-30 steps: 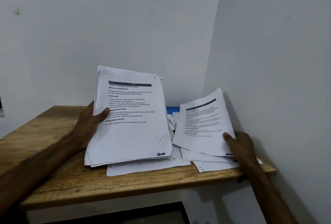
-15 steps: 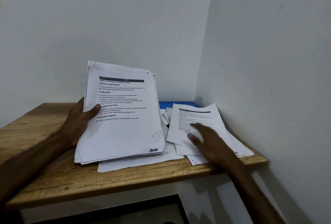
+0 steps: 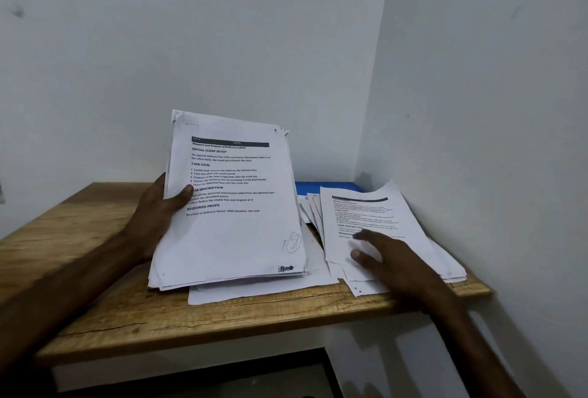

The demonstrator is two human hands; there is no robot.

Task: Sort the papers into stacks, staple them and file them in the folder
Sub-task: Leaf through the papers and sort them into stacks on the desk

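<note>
Left hand (image 3: 156, 216) gripped the thick paper stack (image 3: 229, 222) by its left edge, with the thumb across the front page and the fingers hidden behind. The stack stood tilted up, its bottom edge resting on loose sheets (image 3: 254, 291) that lay flat on the wooden desk (image 3: 95, 302). The top page was printed, with readable headings: INITIAL SCENE SETUP, TASK GOAL, REQUIRED PROPS. There was a circled handwritten mark near its lower right corner and an ink scribble just below that.

Right hand (image 3: 391, 264) lay palm down on the second pile (image 3: 366, 216) at the desk's right end, fingers straight and holding nothing. The hand was blurred, so I couldn't tell if it pressed or only touched. That pile was fanned and untidy. Sheets stuck out at its near edge, and one showed punch holes. Its right side ran close along the side wall.

Blue folder (image 3: 324, 187) lay flat at the back near the corner, between the held stack and the second pile. Only a strip of it showed, the rest covered by paper. The desk sat in a corner of two white walls.
</note>
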